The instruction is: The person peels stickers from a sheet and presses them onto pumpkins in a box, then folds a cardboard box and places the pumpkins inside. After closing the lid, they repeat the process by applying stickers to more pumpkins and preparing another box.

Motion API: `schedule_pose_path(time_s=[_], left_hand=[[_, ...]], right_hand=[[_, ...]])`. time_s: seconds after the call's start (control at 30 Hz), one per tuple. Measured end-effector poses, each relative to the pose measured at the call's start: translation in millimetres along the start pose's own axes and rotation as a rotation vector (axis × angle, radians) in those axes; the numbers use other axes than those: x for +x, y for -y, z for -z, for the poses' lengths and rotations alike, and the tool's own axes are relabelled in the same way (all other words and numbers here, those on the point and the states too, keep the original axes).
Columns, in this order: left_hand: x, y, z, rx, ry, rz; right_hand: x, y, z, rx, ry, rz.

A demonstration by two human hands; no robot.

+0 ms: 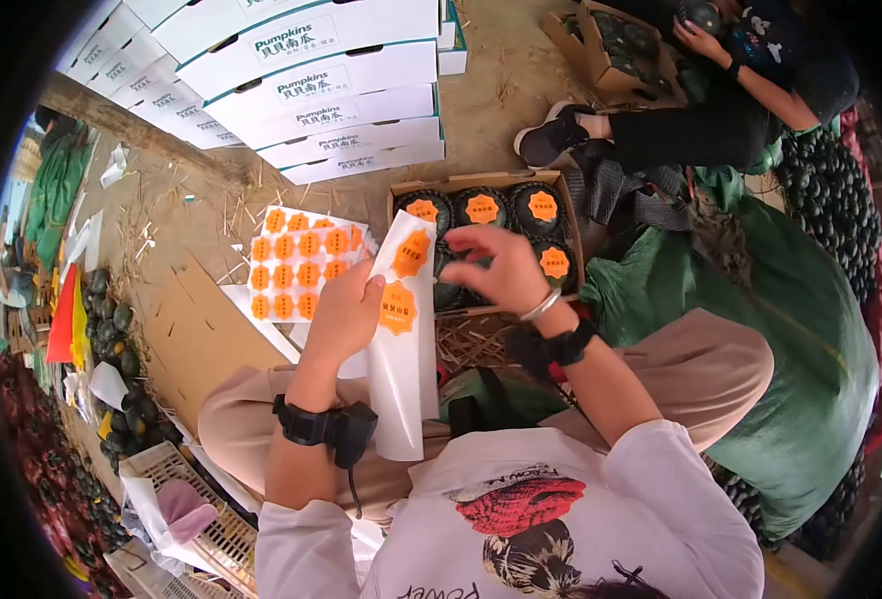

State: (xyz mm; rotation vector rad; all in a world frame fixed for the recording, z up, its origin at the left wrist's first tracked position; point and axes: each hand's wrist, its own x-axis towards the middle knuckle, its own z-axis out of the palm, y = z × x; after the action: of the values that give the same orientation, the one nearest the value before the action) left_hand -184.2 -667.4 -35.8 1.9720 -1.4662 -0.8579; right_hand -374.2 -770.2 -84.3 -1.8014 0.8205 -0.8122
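Note:
My left hand (344, 311) grips a white sticker sheet (399, 369) by its left side, thumb on top; two orange stickers show on its upper part. Just right of the sheet, my right hand (496, 268) hovers with bent fingers, thumb and index close together; whether a sticker is between them is too small to tell. Behind it, a cardboard box (573, 215) holds several dark green pumpkins (483, 208) in black wrapping, with orange stickers on their tops. More sheets of orange stickers (299, 262) lie on the ground to the left.
White printed boxes (311, 85) are stacked ahead. A co-worker (760, 100) sits at the upper right, holding a pumpkin beside an open carton (625, 60). Flat cardboard (196, 334) and a plastic crate (196, 489) lie left; a green sack (750, 349) bulges right.

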Motion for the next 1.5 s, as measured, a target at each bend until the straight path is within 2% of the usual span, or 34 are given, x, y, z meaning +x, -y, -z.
schedule_pose_path(time_s=[0.07, 0.13, 0.23, 0.33, 0.47, 0.5, 0.6, 0.63, 0.73, 0.8, 0.83, 0.93, 0.97, 1.1, 1.2, 1.23, 1.33, 1.43, 1.5], left_hand=[[5, 4, -6, -0.028, 0.074, 0.002], [8, 3, -11, -0.052, 0.110, -0.001], [8, 1, -14, -0.059, 0.116, 0.024], [7, 4, -19, -0.054, 0.111, 0.047], [9, 5, -22, -0.077, 0.108, 0.009], [9, 5, -21, -0.076, 0.126, 0.012], [6, 11, -20, -0.007, 0.188, -0.020], [5, 12, -19, 0.102, 0.141, -0.016], [4, 20, -18, 0.364, 0.004, -0.003], [8, 32, -11, 0.476, -0.074, 0.019], [8, 31, -9, 0.471, -0.087, 0.042], [12, 20, -1, 0.449, -0.112, 0.078], [11, 16, -1, 0.434, -0.109, 0.084], [11, 18, -3, 0.376, -0.105, 0.070], [13, 19, -2, 0.370, -0.098, 0.076], [13, 18, -2, 0.358, -0.095, 0.087], [15, 15, -1, 0.315, -0.117, 0.092], [11, 15, 2, 0.280, -0.173, 0.096], [14, 15, 4, 0.278, -0.195, 0.144]], right_hand=[[-5, 19, -16, -0.207, 0.009, 0.204], [-3, 14, -29, -0.275, 0.132, -0.007], [6, 0, -22, -0.098, 0.234, -0.251], [1, 9, -22, -0.253, 0.059, 0.223], [-5, 1, -40, -0.196, 0.055, 0.099], [-3, -1, -38, -0.088, 0.037, 0.036], [-3, -4, -28, -0.132, 0.068, -0.056], [-5, -5, -23, -0.155, 0.005, 0.016], [0, -43, 0, -0.089, -0.337, -0.244], [1, -61, 24, -0.438, -0.374, -0.185], [-6, -98, 28, -0.619, -0.341, 0.069], [-26, -129, 19, -0.954, -0.031, 0.168], [-31, -132, 15, -0.970, -0.013, 0.200], [-52, -156, -11, -1.052, 0.281, -0.020], [-72, -164, -20, -1.001, 0.134, 0.190], [-73, -165, -17, -0.925, 0.272, 0.045], [-60, -179, -3, -0.817, 0.184, 0.297], [-58, -173, -6, -1.003, 0.293, 0.199], [-52, -165, -8, -0.995, 0.357, 0.092]])
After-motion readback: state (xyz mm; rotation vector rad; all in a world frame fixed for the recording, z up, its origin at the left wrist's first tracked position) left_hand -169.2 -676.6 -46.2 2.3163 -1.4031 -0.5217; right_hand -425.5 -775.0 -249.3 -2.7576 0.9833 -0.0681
